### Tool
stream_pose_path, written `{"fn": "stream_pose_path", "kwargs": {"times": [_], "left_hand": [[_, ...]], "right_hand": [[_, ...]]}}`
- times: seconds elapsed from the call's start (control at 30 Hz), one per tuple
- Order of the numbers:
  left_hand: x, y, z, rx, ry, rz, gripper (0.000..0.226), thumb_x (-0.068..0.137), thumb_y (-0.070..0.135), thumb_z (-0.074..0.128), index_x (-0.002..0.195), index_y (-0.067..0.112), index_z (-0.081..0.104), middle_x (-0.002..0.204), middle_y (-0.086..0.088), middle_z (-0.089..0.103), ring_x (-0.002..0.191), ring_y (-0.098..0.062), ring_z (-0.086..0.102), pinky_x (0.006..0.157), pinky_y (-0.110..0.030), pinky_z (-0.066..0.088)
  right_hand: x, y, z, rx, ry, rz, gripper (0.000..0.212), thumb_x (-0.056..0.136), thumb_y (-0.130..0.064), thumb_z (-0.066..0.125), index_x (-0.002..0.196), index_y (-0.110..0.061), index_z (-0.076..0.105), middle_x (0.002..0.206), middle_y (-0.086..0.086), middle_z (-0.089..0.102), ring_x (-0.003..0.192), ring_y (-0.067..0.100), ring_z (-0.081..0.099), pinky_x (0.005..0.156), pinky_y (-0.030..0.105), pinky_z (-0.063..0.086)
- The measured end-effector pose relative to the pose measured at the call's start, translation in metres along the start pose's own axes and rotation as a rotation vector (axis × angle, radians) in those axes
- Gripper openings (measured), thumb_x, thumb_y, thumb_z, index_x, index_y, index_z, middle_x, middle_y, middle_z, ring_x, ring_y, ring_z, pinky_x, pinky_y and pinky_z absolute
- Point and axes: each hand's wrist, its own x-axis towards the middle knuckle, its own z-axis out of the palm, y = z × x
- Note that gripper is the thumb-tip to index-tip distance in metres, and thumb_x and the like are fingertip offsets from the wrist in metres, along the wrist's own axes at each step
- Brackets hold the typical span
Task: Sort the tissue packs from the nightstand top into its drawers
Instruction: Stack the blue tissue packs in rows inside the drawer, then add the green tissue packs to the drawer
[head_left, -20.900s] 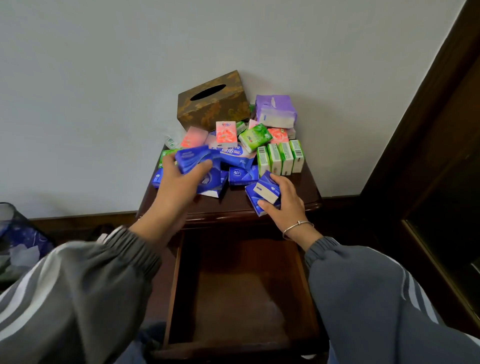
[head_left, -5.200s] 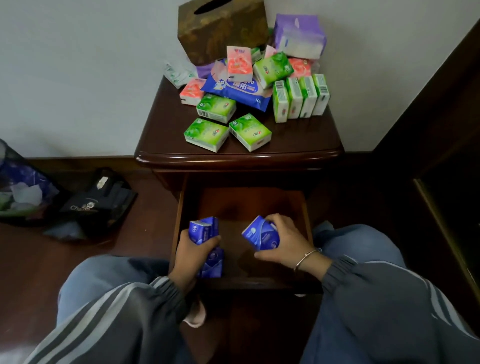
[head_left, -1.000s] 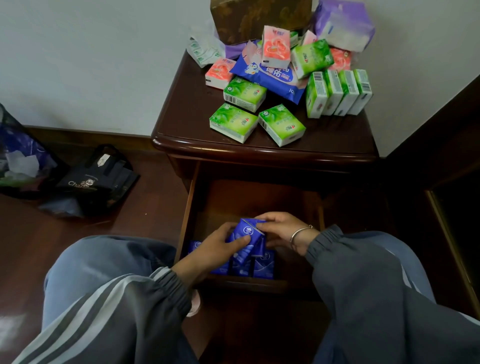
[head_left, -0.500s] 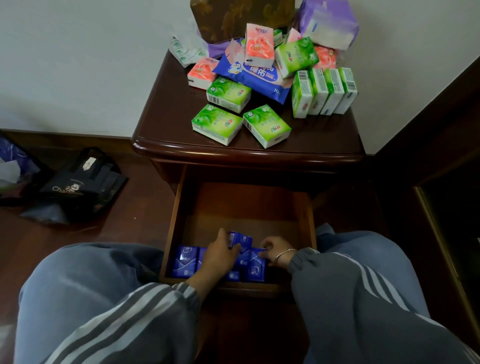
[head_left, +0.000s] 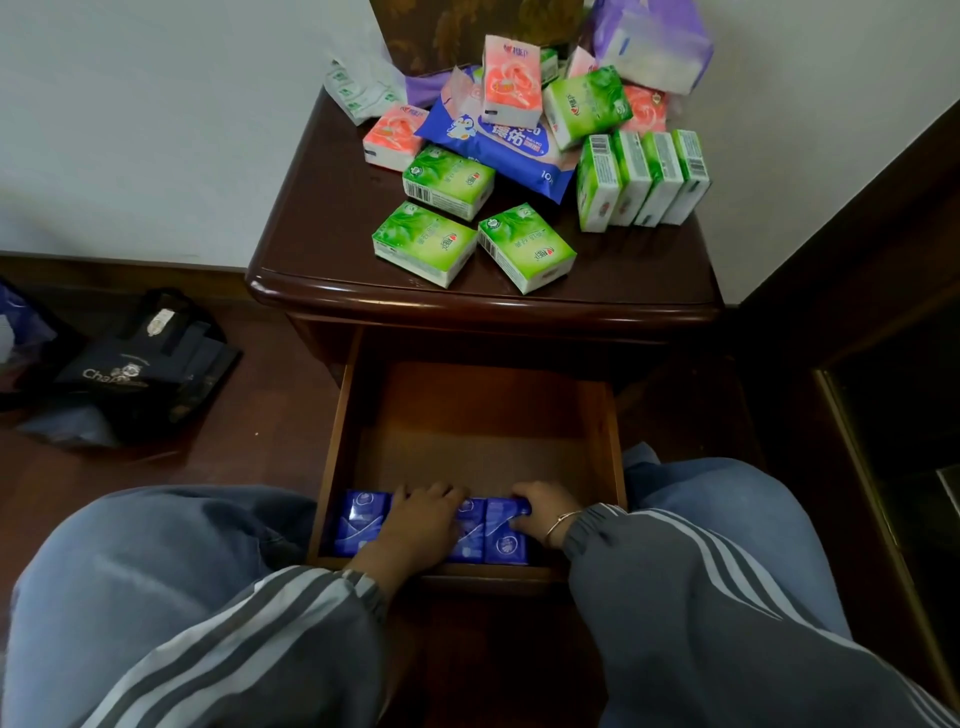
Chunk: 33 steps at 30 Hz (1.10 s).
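Observation:
The dark wooden nightstand (head_left: 332, 218) has its drawer (head_left: 478, 431) pulled out. Several blue tissue packs (head_left: 361, 522) stand in a row along the drawer's front edge. My left hand (head_left: 421, 525) lies flat on the middle of that row. My right hand (head_left: 543, 512) curls over the rightmost blue pack (head_left: 501, 540). On the top lie several green packs (head_left: 423, 244), a standing row of green packs (head_left: 641, 179), pink packs (head_left: 511, 80), a large blue pack (head_left: 493, 140) and a purple pack (head_left: 652, 36).
A brown tissue box (head_left: 467, 26) stands at the back against the white wall. A black bag (head_left: 135, 374) lies on the floor to the left. Dark wooden furniture (head_left: 883, 364) rises on the right. My knees flank the drawer.
Both hands have settled onto the row of blue packs at the drawer's front; the pack held up a second ago now stands in the row.

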Motion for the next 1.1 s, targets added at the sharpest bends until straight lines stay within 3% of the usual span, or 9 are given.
{"fn": "stream_pose_path", "kwargs": {"times": [0.33, 0.53, 0.67, 0.77, 0.83, 0.9, 1.0, 1.03, 1.1], "left_hand": [[0.002, -0.009, -0.007, 0.046, -0.075, 0.006, 0.052, 0.097, 0.037, 0.041, 0.145, 0.023, 0.029, 0.147, -0.004, 0.041, 0.132, -0.027, 0.039, 0.114, -0.049, 0.022], [-0.005, -0.004, -0.007, 0.075, -0.054, -0.017, 0.054, 0.099, 0.04, 0.036, 0.149, 0.024, 0.024, 0.154, -0.002, 0.03, 0.14, -0.025, 0.029, 0.117, -0.054, 0.013], [-0.019, 0.014, -0.056, -0.174, 0.091, -0.043, 0.056, 0.097, 0.043, 0.043, 0.147, 0.024, 0.029, 0.152, -0.001, 0.034, 0.136, -0.02, 0.036, 0.116, -0.043, 0.025], [-0.051, 0.02, -0.128, -0.358, -0.084, 0.042, 0.058, 0.093, 0.047, 0.051, 0.145, 0.027, 0.035, 0.14, 0.002, 0.048, 0.121, -0.014, 0.051, 0.104, -0.031, 0.041], [-0.08, 0.02, -0.176, -0.433, -0.124, 0.133, 0.058, 0.09, 0.047, 0.057, 0.142, 0.031, 0.039, 0.132, 0.008, 0.053, 0.117, -0.007, 0.054, 0.099, -0.022, 0.044], [-0.1, 0.02, -0.215, -0.6, 0.045, 0.208, 0.049, 0.089, 0.033, 0.063, 0.135, 0.028, 0.048, 0.123, 0.008, 0.061, 0.111, -0.007, 0.06, 0.091, -0.013, 0.047], [-0.101, 0.02, -0.254, -0.588, 0.555, 0.199, 0.047, 0.087, 0.017, 0.067, 0.131, 0.021, 0.051, 0.121, 0.001, 0.061, 0.11, -0.016, 0.061, 0.097, -0.026, 0.047], [-0.094, 0.019, -0.261, -0.458, 0.671, 0.168, 0.054, 0.085, 0.015, 0.068, 0.135, 0.018, 0.047, 0.128, -0.001, 0.056, 0.117, -0.017, 0.055, 0.102, -0.03, 0.042], [-0.076, 0.016, -0.268, -0.21, 0.713, 0.121, 0.071, 0.08, 0.011, 0.066, 0.145, 0.013, 0.036, 0.145, -0.007, 0.041, 0.134, -0.023, 0.038, 0.111, -0.038, 0.033]], "right_hand": [[-0.004, -0.002, 0.002, -0.022, -0.037, -0.02, 0.045, 0.091, -0.028, 0.056, 0.133, -0.014, 0.048, 0.132, 0.009, 0.055, 0.119, 0.025, 0.051, 0.098, 0.032, 0.04], [-0.012, -0.01, -0.007, -0.089, -0.133, -0.02, 0.057, 0.093, -0.037, 0.051, 0.143, -0.017, 0.034, 0.142, 0.01, 0.046, 0.126, 0.026, 0.047, 0.103, 0.034, 0.038], [-0.034, -0.034, -0.047, -0.151, -0.044, -0.088, 0.048, 0.092, -0.035, 0.053, 0.134, -0.013, 0.044, 0.134, 0.011, 0.052, 0.119, 0.026, 0.051, 0.098, 0.032, 0.041], [-0.073, -0.05, -0.1, -0.166, 0.052, -0.202, 0.046, 0.089, -0.042, 0.055, 0.129, -0.02, 0.052, 0.125, 0.004, 0.061, 0.113, 0.019, 0.057, 0.098, 0.033, 0.045], [-0.104, -0.051, -0.139, -0.082, 0.222, -0.298, 0.04, 0.086, -0.043, 0.059, 0.122, -0.026, 0.059, 0.114, -0.003, 0.068, 0.106, 0.011, 0.061, 0.094, 0.026, 0.047], [-0.126, -0.047, -0.174, 0.065, 0.521, -0.377, 0.03, 0.085, -0.037, 0.062, 0.112, -0.027, 0.064, 0.104, -0.008, 0.071, 0.098, 0.006, 0.064, 0.085, 0.019, 0.045], [-0.13, -0.031, -0.206, 0.151, 0.938, -0.376, 0.029, 0.088, -0.027, 0.06, 0.115, -0.018, 0.062, 0.114, -0.001, 0.066, 0.107, 0.012, 0.06, 0.087, 0.02, 0.04], [-0.125, -0.026, -0.209, 0.12, 0.975, -0.342, 0.033, 0.089, -0.026, 0.058, 0.12, -0.015, 0.059, 0.122, 0.003, 0.062, 0.114, 0.017, 0.056, 0.092, 0.023, 0.039], [-0.11, -0.018, -0.205, 0.03, 0.907, -0.252, 0.045, 0.092, -0.032, 0.054, 0.132, -0.012, 0.05, 0.137, 0.008, 0.05, 0.13, 0.022, 0.044, 0.104, 0.029, 0.033]]}}
